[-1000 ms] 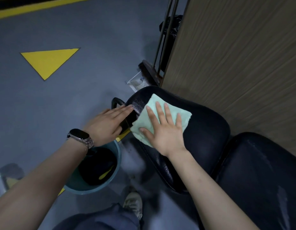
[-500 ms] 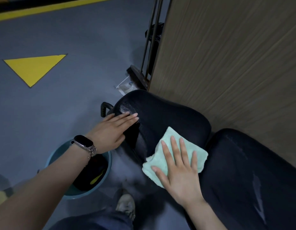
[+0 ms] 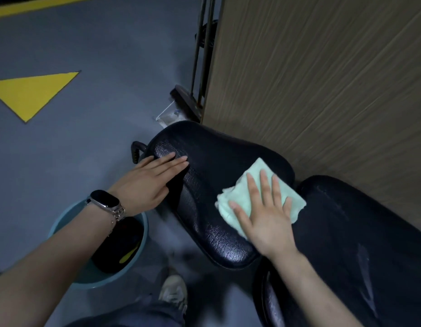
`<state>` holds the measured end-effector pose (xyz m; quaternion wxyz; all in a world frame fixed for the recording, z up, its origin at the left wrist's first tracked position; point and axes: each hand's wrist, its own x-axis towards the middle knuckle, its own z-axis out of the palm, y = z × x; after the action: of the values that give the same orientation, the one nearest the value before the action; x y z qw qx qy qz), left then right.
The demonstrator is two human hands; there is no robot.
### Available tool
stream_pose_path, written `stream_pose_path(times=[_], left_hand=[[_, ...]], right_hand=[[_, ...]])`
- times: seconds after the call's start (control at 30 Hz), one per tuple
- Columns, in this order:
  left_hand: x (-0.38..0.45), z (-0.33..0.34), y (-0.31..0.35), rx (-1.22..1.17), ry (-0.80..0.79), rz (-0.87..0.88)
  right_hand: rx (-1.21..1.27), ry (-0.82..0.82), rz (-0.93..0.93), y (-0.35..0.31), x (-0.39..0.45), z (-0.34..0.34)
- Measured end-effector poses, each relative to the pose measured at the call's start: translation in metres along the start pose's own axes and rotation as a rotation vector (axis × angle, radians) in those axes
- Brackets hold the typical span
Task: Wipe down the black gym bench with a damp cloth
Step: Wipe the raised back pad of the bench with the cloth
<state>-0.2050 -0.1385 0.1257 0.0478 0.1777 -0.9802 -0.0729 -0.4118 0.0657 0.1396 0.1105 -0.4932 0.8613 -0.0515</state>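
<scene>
Mint-green terry, folded into a thick pad, the cloth [image 3: 259, 197] lies on the black bench [image 3: 216, 199], at the end of the smaller pad nearest the gap before the longer pad [image 3: 360, 251]. The right hand [image 3: 267, 217] lies flat on it, fingers straight and spread, palm pressing down rather than gripping. The left hand [image 3: 148, 182] rests open on the opposite end of that same pad, fingers together and straight, holding nothing, apparently steadying the seat.

Soft and limp, the cloth will likely bunch or unfold if pushed by one corner; a broad palm over its middle, as now, should keep the folds together. It looks light, and being damp it should slide easily over the vinyl. The upholstery is textured, slightly glossy and probably yielding under pressure, so firm strokes seem safe.

On the floor beside the bench edge, under the left wrist, stands a teal basin [image 3: 63, 223]. Something dark with a yellow patch sits inside; whether water is there I cannot tell.
</scene>
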Motion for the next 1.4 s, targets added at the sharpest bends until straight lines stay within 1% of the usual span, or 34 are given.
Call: stream_pose_path(times=[0.13, 0.3, 0.47, 0.63, 0.83, 1.07, 1.2, 1.3, 1.4], left_hand=[[0.006, 0.001, 0.0, -0.043, -0.011, -0.012], [0.011, 0.001, 0.001, -0.08, 0.006, -0.009], [0.013, -0.004, 0.001, -0.1, 0.025, 0.004], [0.013, -0.008, 0.003, -0.127, -0.001, -0.019], [0.014, -0.008, 0.004, -0.181, -0.042, -0.043], [0.015, -0.01, 0.005, -0.217, -0.048, -0.086], [0.015, -0.01, 0.007, -0.22, -0.036, -0.072], [0.015, -0.009, 0.007, -0.218, -0.011, -0.07], [0.013, -0.007, 0.003, -0.192, -0.005, -0.048]], right_hand=[[0.043, -0.049, 0.061, 0.015, 0.039, -0.018], [0.061, -0.063, 0.118, 0.034, 0.076, -0.028], [0.057, -0.056, 0.155, 0.037, 0.087, -0.028], [0.053, -0.036, 0.165, 0.025, 0.068, -0.024], [0.009, -0.023, 0.121, -0.001, 0.024, -0.011], [-0.036, 0.104, 0.028, -0.034, -0.039, 0.018], [-0.104, 0.129, -0.02, -0.052, -0.069, 0.035], [-0.128, 0.116, -0.037, -0.054, -0.072, 0.037], [-0.116, 0.124, -0.062, -0.049, -0.058, 0.034]])
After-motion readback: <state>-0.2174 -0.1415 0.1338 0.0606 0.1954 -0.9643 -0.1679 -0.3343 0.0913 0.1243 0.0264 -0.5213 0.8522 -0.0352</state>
